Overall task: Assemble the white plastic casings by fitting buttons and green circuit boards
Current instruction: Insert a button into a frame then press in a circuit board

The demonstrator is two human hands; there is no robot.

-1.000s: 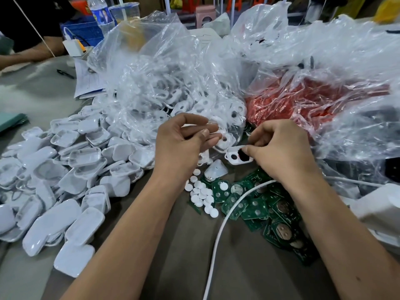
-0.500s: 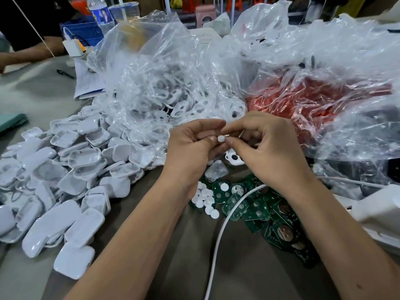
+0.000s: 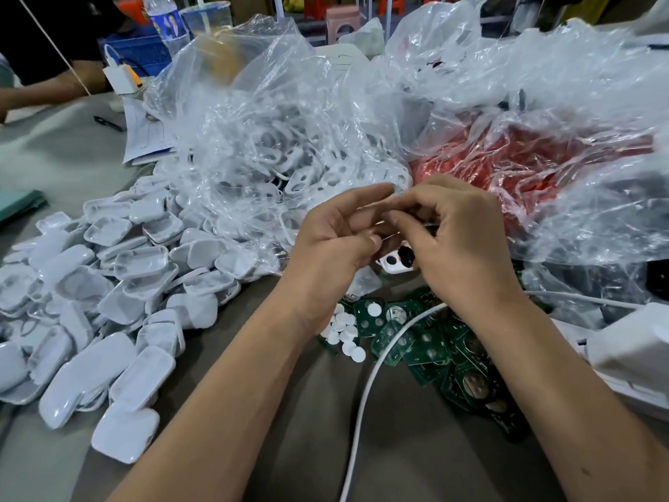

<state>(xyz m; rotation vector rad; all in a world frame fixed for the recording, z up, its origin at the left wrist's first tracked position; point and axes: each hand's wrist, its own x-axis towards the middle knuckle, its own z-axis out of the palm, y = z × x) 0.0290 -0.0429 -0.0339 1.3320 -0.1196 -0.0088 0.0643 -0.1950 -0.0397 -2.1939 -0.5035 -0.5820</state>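
My left hand (image 3: pixel 333 244) and my right hand (image 3: pixel 463 244) meet fingertip to fingertip above the table, all fingers curled. A white casing (image 3: pixel 394 263) with two round holes shows just below them, tucked under my right hand's lower fingers. The small white button pinched at my left fingertips is hidden by the fingers. Loose white buttons (image 3: pixel 344 331) lie under my left wrist. Several green circuit boards (image 3: pixel 416 342) lie under my right wrist. A heap of white casing shells (image 3: pixel 126 284) fills the left.
A clear bag of white casing parts (image 3: pixel 289 157) sits right behind the hands, with a red-filled bag (image 3: pixel 525 164) to its right. A white cable (image 3: pixel 365 393) runs between my forearms. A white device (image 3: pixel 633 356) is at right. Another person's arm (image 3: pixel 36 92) rests at the far left.
My hands came together: the right hand rose from the table with the casing and met the left hand, which held out a white button. They have since closed tighter and hide the button.
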